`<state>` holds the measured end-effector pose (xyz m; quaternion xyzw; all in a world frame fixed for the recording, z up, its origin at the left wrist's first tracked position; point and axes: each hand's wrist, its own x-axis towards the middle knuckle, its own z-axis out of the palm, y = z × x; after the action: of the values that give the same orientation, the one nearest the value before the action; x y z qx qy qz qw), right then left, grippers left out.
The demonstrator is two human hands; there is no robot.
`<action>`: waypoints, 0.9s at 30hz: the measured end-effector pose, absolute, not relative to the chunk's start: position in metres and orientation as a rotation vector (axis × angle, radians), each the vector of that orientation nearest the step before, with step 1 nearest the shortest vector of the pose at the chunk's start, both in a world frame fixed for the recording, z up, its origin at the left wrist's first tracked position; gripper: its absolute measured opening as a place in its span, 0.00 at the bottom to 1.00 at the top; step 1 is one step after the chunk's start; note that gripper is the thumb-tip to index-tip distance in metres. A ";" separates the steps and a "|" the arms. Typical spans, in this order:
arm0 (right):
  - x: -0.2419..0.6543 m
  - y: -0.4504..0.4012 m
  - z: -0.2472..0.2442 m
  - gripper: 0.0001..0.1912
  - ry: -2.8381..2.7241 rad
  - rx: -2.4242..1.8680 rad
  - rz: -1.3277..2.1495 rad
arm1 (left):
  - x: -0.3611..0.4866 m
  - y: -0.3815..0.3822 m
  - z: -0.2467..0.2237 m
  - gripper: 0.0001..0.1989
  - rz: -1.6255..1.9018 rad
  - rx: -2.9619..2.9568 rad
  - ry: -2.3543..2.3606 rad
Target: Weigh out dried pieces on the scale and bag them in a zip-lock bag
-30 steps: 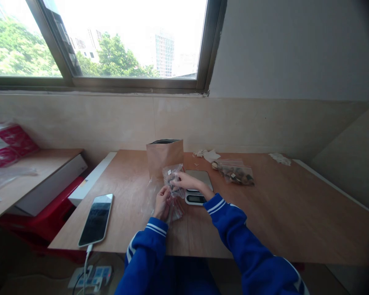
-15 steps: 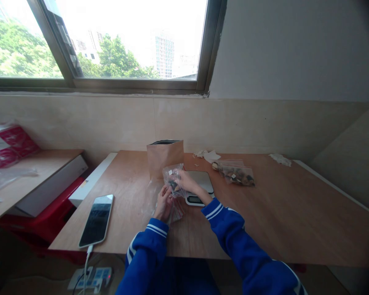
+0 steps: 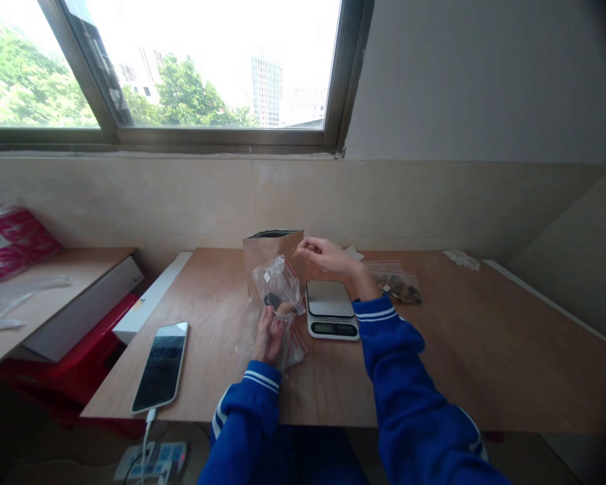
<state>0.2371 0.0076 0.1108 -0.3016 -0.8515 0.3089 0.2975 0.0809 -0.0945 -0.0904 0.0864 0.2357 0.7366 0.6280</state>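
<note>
My left hand [image 3: 269,335] grips a clear plastic bag [image 3: 277,283] with a white label and a few dark and brown pieces inside. My right hand [image 3: 323,252] is raised above the scale, fingers pinched together beside the brown paper bag; whatever is between them is too small to name. The brown paper bag [image 3: 250,254] stands open at the top behind the clear bag. A white kitchen scale [image 3: 329,298] with a bare metal plate lies to the right. More thin clear bags [image 3: 293,347] lie under my left hand.
Filled clear bags [image 3: 401,288] lie at the back right, near crumpled white scraps [image 3: 462,260]. A phone [image 3: 160,367] with a charging cable is at the left front. Further left, a pink and white package [image 3: 17,239] rests on another table.
My right hand has let go of the clear bag and moved up and to the right, uncovering the scale. The clear bag now stands more upright in my left hand.
</note>
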 end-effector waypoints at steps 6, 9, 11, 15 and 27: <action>0.182 0.058 0.124 0.09 -1.980 -0.757 0.453 | 0.081 -0.094 -0.090 0.10 1.674 0.163 0.528; 0.157 0.070 0.112 0.08 -2.115 -0.778 0.307 | 0.082 -0.094 -0.087 0.11 1.686 0.166 0.525; 0.149 0.070 0.102 0.08 -2.168 -0.795 0.237 | 0.082 -0.095 -0.086 0.14 1.669 0.181 0.513; 0.149 0.064 0.090 0.08 -2.091 -0.796 0.206 | 0.081 -0.096 -0.084 0.14 1.656 0.199 0.484; 0.160 0.054 0.092 0.16 -2.225 -0.684 0.323 | 0.082 -0.094 -0.085 0.15 1.643 0.152 0.483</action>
<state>0.1600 0.0540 0.0917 -0.2686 -0.8737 0.1268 0.3853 0.0816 -0.0939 -0.0851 0.0668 0.2128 0.7239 0.6529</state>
